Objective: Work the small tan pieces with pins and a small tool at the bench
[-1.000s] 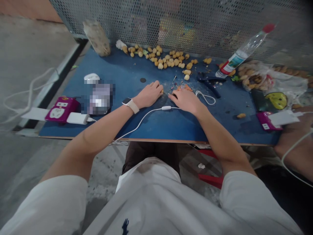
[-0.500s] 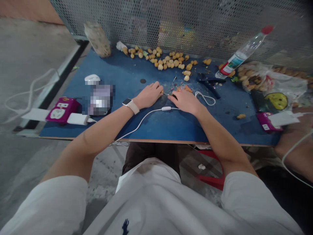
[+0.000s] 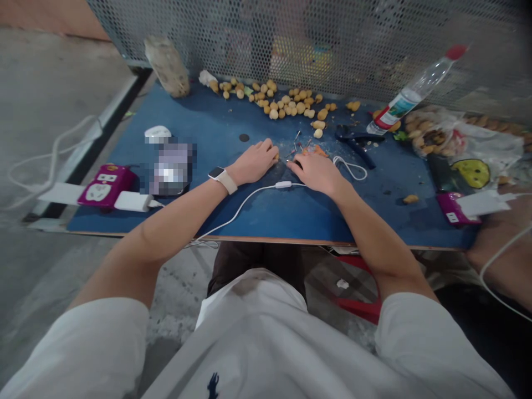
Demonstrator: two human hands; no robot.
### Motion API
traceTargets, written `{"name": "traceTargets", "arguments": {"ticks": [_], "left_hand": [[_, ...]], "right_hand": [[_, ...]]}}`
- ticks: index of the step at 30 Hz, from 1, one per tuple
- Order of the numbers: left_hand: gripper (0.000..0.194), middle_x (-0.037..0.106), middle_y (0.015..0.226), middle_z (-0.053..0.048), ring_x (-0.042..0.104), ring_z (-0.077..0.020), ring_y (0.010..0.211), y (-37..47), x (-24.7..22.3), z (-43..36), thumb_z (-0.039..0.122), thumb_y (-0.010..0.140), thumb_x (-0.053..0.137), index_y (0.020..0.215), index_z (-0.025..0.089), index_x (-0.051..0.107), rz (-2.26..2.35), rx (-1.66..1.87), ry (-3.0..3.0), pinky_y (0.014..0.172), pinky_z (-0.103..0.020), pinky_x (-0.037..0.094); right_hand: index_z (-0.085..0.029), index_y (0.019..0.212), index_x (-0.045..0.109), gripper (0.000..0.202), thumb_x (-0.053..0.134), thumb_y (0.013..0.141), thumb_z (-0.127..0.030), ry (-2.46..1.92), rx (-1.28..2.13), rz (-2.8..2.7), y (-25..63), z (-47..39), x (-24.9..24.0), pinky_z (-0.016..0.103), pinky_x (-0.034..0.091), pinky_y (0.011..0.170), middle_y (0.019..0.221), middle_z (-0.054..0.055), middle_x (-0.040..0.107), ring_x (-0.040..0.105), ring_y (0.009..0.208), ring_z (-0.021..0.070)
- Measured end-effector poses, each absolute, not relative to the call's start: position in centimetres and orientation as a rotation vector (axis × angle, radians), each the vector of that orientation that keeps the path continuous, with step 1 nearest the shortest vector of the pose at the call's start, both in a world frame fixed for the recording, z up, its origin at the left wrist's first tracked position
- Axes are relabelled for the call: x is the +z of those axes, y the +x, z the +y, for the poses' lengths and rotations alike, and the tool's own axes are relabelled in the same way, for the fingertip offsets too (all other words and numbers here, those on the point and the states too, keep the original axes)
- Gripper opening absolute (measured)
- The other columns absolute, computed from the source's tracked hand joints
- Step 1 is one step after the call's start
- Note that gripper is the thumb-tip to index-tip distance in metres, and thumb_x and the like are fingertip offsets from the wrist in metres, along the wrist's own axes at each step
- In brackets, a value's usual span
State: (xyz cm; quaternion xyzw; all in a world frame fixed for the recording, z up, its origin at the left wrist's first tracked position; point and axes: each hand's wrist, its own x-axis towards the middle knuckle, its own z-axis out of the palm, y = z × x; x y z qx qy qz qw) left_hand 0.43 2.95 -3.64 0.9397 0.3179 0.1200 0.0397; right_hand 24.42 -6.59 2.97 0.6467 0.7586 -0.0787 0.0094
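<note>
My left hand (image 3: pixel 254 162) rests on the blue table, fingers curled around a small tan gourd (image 3: pixel 276 158) that shows only at the fingertips. Facing it, my right hand (image 3: pixel 316 172) is closed on a thin metal-tipped tool (image 3: pixel 289 161), whose body is mostly covered by my fingers. The two hands are slightly apart. Several small metal bits (image 3: pixel 297 136) lie just beyond them, beside an orange crumpled piece (image 3: pixel 316 150) and pale dust. A white cord with an inline switch (image 3: pixel 284 185) runs under my right hand.
Many small gourds (image 3: pixel 286 104) line the back by the perforated metal panel (image 3: pixel 233 39). To the right are dark-handled pliers (image 3: pixel 358 147), a tilted bottle (image 3: pixel 399 108) and plastic bags (image 3: pixel 461 136). A phone (image 3: pixel 173 166), white case (image 3: pixel 157 134) and purple socket block (image 3: pixel 107 185) lie left. Another person's arm (image 3: pixel 505 244) shows at right.
The thin metal tip between my hands shows less than before, and a slightly wider gap separates it from the gourd. Otherwise both hands stay nearly in place.
</note>
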Motion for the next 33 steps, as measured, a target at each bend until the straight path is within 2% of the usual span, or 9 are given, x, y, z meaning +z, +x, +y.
{"name": "traceTargets", "arguments": {"ticks": [7,12,17,21,33], "left_hand": [[0.034,0.074,0.149,-0.026,0.077,-0.0409,0.135,0.24,-3.48,2.75,0.027,0.132,0.044,0.147,0.016,0.073,0.955,0.413,2.881,0.119,-0.057,0.064],[0.035,0.073,0.15,-0.028,0.076,-0.0426,0.135,0.26,-3.24,2.59,0.025,0.131,0.044,0.147,0.015,0.074,0.967,0.39,2.864,0.12,-0.061,0.064],[0.038,0.074,0.151,-0.029,0.076,-0.0434,0.136,0.33,-3.27,2.68,0.024,0.131,0.041,0.148,0.014,0.074,0.951,0.397,2.866,0.122,-0.064,0.064],[0.034,0.073,0.153,-0.027,0.077,-0.0419,0.14,0.48,-3.25,2.7,0.025,0.132,0.044,0.147,0.016,0.073,0.991,0.371,2.848,0.126,-0.06,0.062],[0.035,0.072,0.151,-0.028,0.076,-0.0427,0.137,0.28,-3.08,2.52,0.025,0.132,0.042,0.147,0.016,0.072,0.959,0.353,2.868,0.122,-0.061,0.063]], "right_hand": [[-0.021,0.142,0.09,0.055,0.046,0.137,-0.055,1.983,-0.261,2.37,24.09,-6.81,3.21,0.054,0.062,0.106,0.134,0.024,0.091,0.083,0.127,0.0462],[-0.02,0.143,0.089,0.057,0.045,0.138,-0.055,2.001,-0.262,2.357,24.21,-6.76,3.17,0.054,0.062,0.105,0.141,0.027,0.09,0.083,0.13,0.0471],[-0.02,0.143,0.088,0.058,0.044,0.138,-0.057,2.04,-0.254,2.361,24.25,-6.67,3.06,0.053,0.061,0.106,0.133,0.025,0.09,0.083,0.128,0.0459],[-0.018,0.141,0.088,0.059,0.042,0.139,-0.055,2.033,-0.248,2.382,24.1,-6.71,2.89,0.052,0.061,0.103,0.128,0.025,0.09,0.083,0.122,0.0449],[-0.02,0.144,0.09,0.056,0.045,0.137,-0.052,1.984,-0.202,2.381,24.22,-6.8,2.92,0.054,0.064,0.101,0.13,0.025,0.092,0.085,0.123,0.0457]]}}
